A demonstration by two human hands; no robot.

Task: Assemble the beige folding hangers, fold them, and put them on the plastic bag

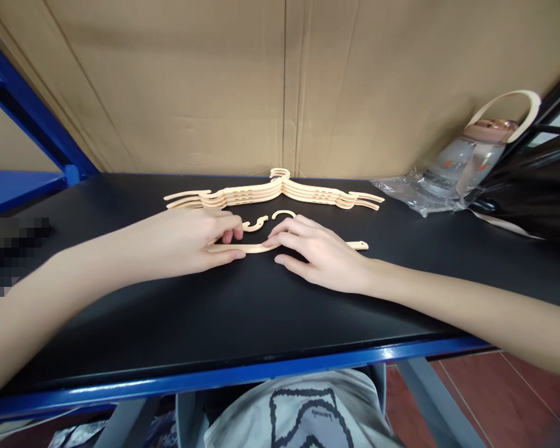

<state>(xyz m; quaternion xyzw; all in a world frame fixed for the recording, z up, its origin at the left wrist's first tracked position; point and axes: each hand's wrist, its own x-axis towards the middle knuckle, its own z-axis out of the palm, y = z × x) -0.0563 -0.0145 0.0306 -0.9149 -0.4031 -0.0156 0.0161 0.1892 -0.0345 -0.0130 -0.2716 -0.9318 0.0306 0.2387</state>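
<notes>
Black table (242, 317) bears the near hanger (254, 248), long axis left-right. Left hand (200, 241) straddles its left part, right hand (322, 252) its right; cannot tell whether either grips.

soft light glints on the blue rail (242, 376) while edges look stretched.

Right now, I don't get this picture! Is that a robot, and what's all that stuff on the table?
No robot here, just a person's bare left hand and right hand. The one picture comes from a camera worn on their head, looking forward and down. On the black table, a stack of pale hangers lies at the back. In front is a pale strip, with a curved hook just behind it. Both hands are at the strip, but I can't tell how tightly they hold it. Over on the right are a bottle and clear plastic.
</notes>
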